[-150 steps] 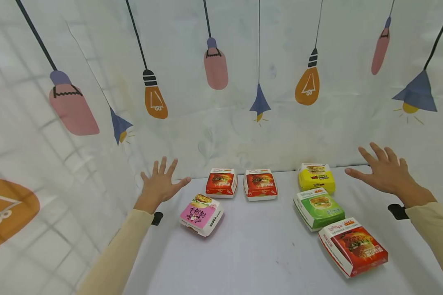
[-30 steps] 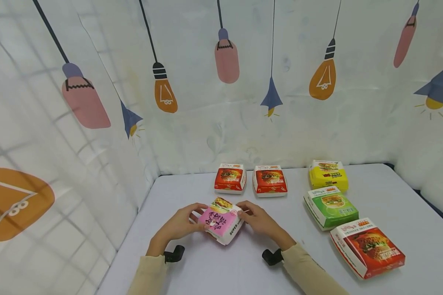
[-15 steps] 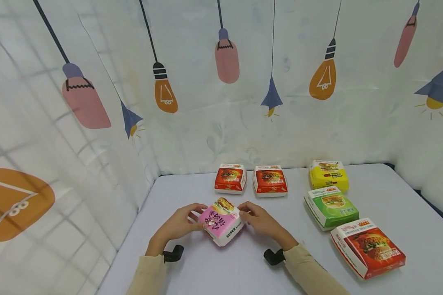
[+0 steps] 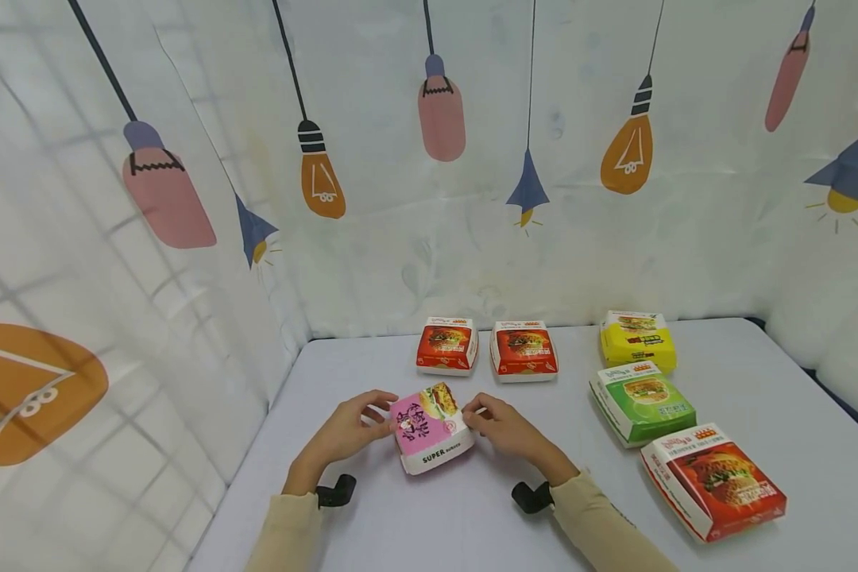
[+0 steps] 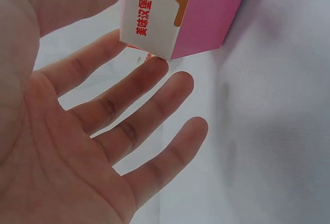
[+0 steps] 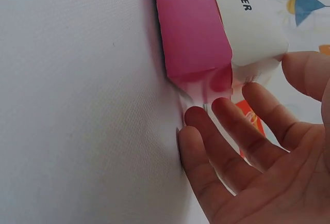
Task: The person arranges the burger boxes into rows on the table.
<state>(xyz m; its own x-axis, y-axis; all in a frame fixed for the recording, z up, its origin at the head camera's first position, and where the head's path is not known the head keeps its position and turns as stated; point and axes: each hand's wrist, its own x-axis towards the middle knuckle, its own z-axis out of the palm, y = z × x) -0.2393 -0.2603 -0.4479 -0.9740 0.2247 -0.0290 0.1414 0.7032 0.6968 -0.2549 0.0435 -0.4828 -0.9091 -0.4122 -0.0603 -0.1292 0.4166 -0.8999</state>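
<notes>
Pink burger box [image 4: 429,425] sits left of the green box [image 4: 643,401] on the tabletop [image 4: 443,524], our left hand [image 4: 346,433] and right hand [image 4: 504,427] touching it, loosely uncurled, so we're probably straightening it and next need a gentle nudge.

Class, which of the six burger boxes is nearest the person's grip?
The pink box marked SUPER: it lies between the left grip and right grip, while the three red boxes, green box and yellow box sit farther off.
</notes>
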